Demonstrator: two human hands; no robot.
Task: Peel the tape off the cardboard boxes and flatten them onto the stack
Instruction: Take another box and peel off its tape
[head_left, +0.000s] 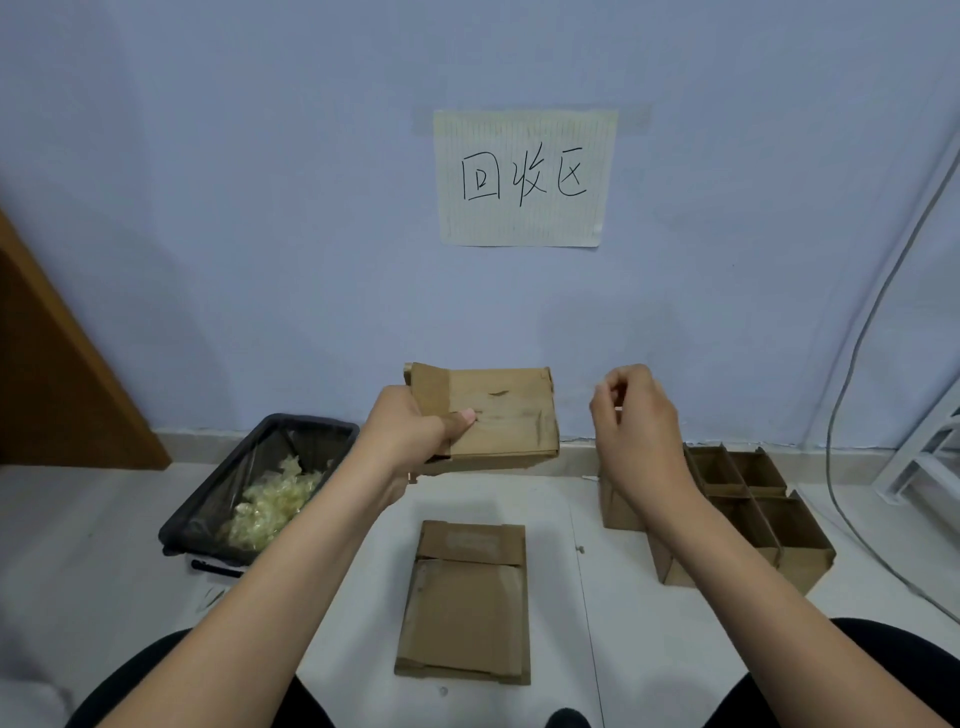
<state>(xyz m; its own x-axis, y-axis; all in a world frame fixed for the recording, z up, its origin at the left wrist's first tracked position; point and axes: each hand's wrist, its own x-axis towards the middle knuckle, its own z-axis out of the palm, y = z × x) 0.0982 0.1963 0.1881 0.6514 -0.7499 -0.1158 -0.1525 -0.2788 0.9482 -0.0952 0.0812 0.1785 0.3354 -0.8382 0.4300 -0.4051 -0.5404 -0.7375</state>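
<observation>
The left hand (415, 423) grips the box (501, 415) at frame centre, thumb on top. The right hand (636, 410), fingers curled, seems to pinch something too small to identify. Drop any peeled tape in the bin (311, 431) at lower left before flattening.

I have one view only, a wide-angle camera worn on the person's head, so no second view overlaps it. It looks forward and down from a low, seated position, squarely facing the blue wall (260, 208), where a handwritten paper sign (522, 176) sits near the upper centre of the frame. The pale floor (597, 623) fills the lower part, with both forearms entering from the bottom corners and dark-clothed knees at the bottom edge. The camera sits close, with the scene at arm's reach. Straight lines bow toward the edges, notably the cable (852, 364) at far right.
</observation>
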